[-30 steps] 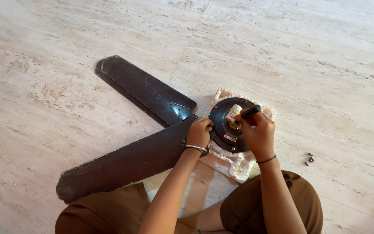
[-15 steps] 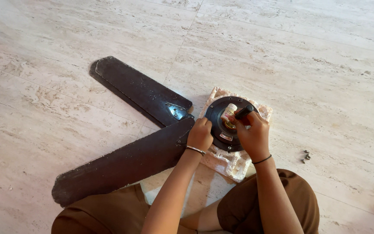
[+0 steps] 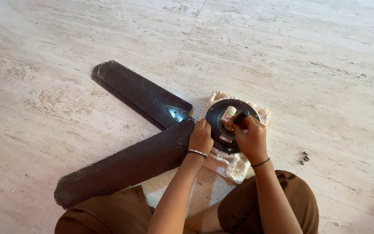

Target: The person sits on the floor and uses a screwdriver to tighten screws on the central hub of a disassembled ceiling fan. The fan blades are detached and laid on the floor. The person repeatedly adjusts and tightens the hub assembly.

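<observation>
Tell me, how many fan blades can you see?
2. One blade lies on the floor, pointing up-left from the motor hub; another blade points down-left beside the left hand. Others may be hidden.

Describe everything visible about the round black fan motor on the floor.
The fan motor is a round black disc, apparently metal, lying flat on a white foam block on the stone floor. Its centre shows a pale cylinder and coppery parts. Two dark brown blades extend from its left. The left hand grips its edge; the right hand holds a dark tool over the hub.

At the bottom of the frame, brown trousers (image 3: 256, 208) cover both legs, bare forearms show no sleeves, a silver bangle (image 3: 198, 153) circles one wrist and a thin black band (image 3: 260, 163) the other.
</observation>
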